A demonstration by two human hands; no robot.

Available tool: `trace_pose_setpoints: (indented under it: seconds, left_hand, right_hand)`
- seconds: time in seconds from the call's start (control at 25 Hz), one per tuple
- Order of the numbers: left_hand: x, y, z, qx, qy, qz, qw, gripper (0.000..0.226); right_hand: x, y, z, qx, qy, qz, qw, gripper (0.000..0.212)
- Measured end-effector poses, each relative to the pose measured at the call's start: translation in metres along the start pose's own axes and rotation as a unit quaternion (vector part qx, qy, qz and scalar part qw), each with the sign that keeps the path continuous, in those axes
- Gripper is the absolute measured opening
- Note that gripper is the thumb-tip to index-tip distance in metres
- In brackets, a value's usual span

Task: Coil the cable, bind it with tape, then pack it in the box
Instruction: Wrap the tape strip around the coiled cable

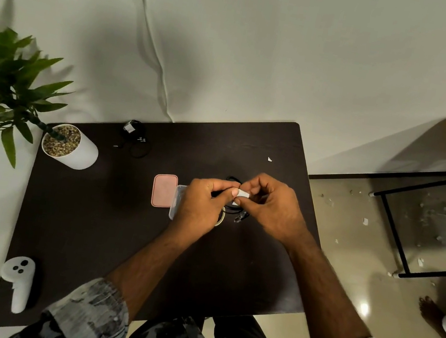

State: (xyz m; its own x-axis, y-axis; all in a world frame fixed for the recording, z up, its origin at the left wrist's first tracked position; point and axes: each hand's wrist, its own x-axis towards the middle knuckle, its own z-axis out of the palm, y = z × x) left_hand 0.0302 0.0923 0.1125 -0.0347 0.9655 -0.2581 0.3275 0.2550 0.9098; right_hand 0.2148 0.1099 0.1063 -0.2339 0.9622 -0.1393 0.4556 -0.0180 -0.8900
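Between my two hands, a white strip of tape point(242, 193) is pinched by my left hand point(204, 204) and right hand point(265, 205), fingers curled, hands nearly touching. Black coiled cable point(231, 210) hangs just under them, partly hidden. Clear plastic box point(176, 202) sits beneath my left hand, pink lid point(164, 190) just left of it. Tape roll point(221, 218) peeks out below my left hand.

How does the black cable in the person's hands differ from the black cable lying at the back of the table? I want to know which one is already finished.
The cable in the hands is gripped above the table by the left hand and right hand, which pinch a white tape strip round it. The far cable lies untouched, loosely coiled, a white tag on it. Both are thin and black.
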Motion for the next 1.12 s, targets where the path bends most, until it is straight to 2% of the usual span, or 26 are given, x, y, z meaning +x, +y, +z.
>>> trace_pose_setpoints:
  seconds: [0.2, 0.4, 0.72, 0.92, 1.12]
  left_hand:
    - [-0.001, 0.006, 0.001, 0.056, 0.008, 0.004, 0.998, 0.02]
    - [-0.001, 0.008, 0.003, 0.089, -0.024, -0.002, 0.996, 0.017]
    - [-0.001, 0.012, 0.007, 0.013, -0.045, -0.08, 0.996, 0.01]
    - [0.003, 0.016, 0.002, -0.011, -0.077, -0.139, 0.987, 0.021]
    - [0.007, 0.024, 0.005, 0.006, -0.048, -0.211, 0.976, 0.027]
  right_hand:
    - [0.0, -0.005, -0.003, -0.133, 0.003, -0.025, 0.991, 0.024]
    - [-0.001, -0.002, -0.002, -0.207, -0.014, -0.069, 0.976, 0.018]
    - [-0.008, 0.004, 0.005, -0.342, 0.04, -0.157, 0.926, 0.025]
    - [-0.014, 0.007, 0.004, -0.369, 0.071, -0.209, 0.903, 0.024]
    - [-0.015, 0.013, 0.005, -0.36, 0.089, -0.255, 0.893, 0.02]
